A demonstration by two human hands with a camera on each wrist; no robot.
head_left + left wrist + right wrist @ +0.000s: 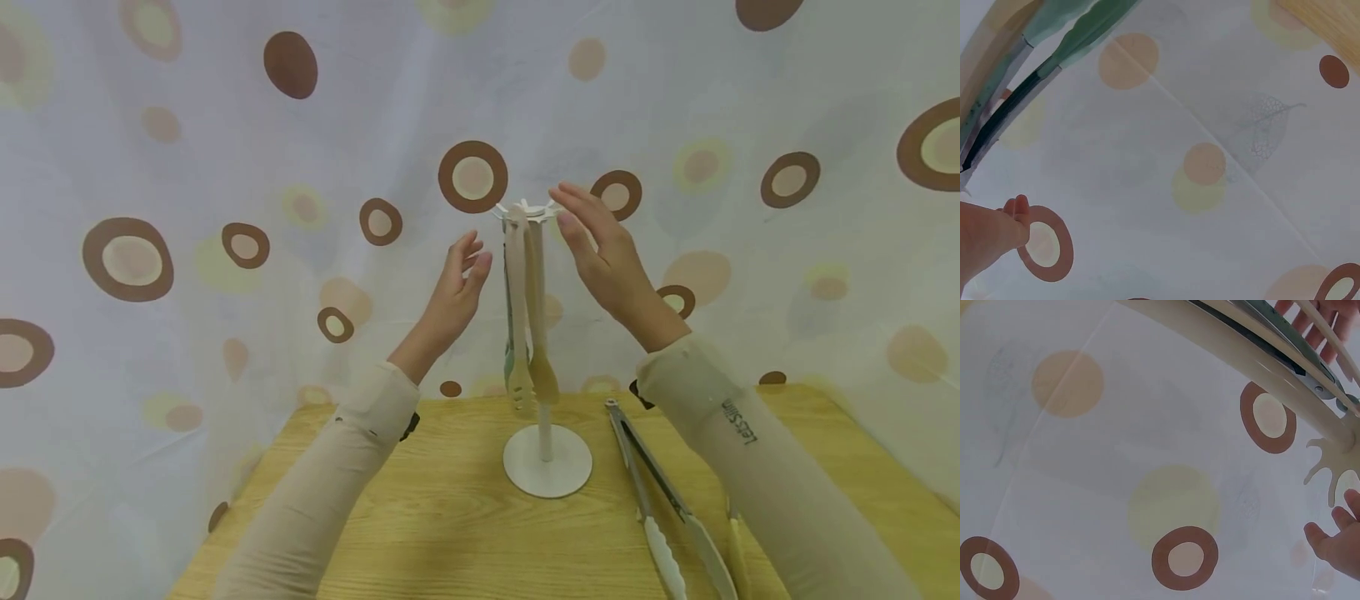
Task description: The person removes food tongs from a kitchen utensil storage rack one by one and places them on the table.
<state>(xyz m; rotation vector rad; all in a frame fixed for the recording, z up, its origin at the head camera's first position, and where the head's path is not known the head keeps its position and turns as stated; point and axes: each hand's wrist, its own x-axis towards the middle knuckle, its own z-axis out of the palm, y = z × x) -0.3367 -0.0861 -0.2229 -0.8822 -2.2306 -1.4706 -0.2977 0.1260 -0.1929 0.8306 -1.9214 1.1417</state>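
Note:
A white utensil stand (546, 475) with a crown of hooks on top rises from the table. Beige salad tongs (519, 292), one end slotted and the other spoon-like, hang from it. Behind them hang metal tongs with green tips (1094, 28). My left hand (459, 279) is raised to the left of the hanging tongs, fingers loosely bent, holding nothing. On the other side my right hand (603, 250) is beside the hooks (1329, 465), with its fingers extended and nothing in its grasp. Whether a fingertip touches a hook, I cannot tell.
Long metal tongs with white tips (663, 554) lie spread on the wooden table (435, 500), right of the stand's base. A pale yellow utensil (737, 550) lies beside them, partly hidden by my right sleeve. A spotted curtain (405, 108) hangs behind.

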